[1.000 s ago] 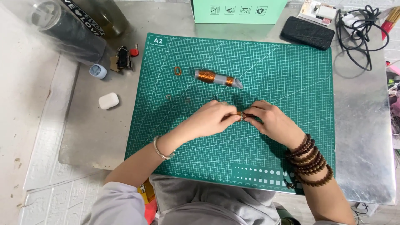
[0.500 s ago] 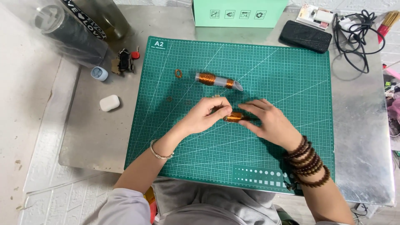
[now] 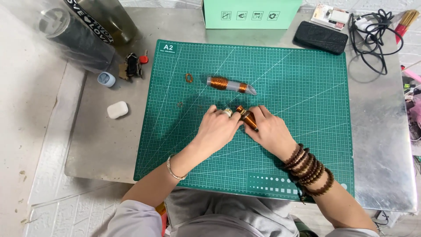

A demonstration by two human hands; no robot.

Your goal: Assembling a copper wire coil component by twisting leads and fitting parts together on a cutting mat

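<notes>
Both hands meet at the middle of a green cutting mat [image 3: 307,87]. My left hand [image 3: 219,128] and my right hand [image 3: 271,131] together grip a small rod wound with copper-coloured wire [image 3: 246,116], tilted with one end up and left. A ring shows on a left finger. My right wrist carries several strands of dark wooden beads [image 3: 309,169]; my left wrist has a thin bangle. Just beyond the hands lies a clear tube wound with copper wire [image 3: 230,84]. A small copper wire loop [image 3: 189,78] rests to its left.
A mint green box [image 3: 251,14] stands at the mat's far edge. A black case [image 3: 320,37] and tangled black cable [image 3: 372,33] lie at the back right. At left are a dark bottle [image 3: 79,37], a white earbud case [image 3: 117,109] and a small blue cap [image 3: 106,79].
The hands have shifted slightly left and farther up the mat, and the wound rod between them now shows more clearly, tilted.
</notes>
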